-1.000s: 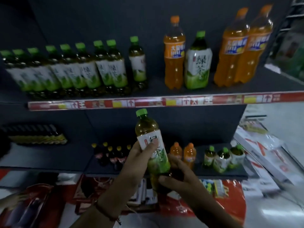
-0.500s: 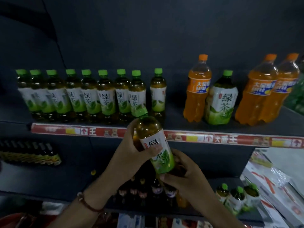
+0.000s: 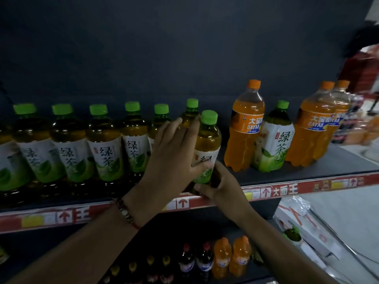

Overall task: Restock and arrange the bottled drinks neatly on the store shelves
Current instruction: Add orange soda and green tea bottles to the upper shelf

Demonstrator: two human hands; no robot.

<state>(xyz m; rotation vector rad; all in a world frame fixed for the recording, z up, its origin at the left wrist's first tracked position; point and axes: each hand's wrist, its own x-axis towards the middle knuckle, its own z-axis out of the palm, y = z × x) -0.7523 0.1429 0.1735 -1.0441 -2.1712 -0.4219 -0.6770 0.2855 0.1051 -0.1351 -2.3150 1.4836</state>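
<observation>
Both hands hold one green-capped tea bottle upright at the front edge of the upper shelf, at the right end of a row of matching tea bottles. The left hand wraps its side, thumb across the label; the right hand grips the base, which seems to rest on the shelf. The bottle holds amber liquid. To its right stand an orange soda bottle, a larger tea bottle and two more soda bottles.
</observation>
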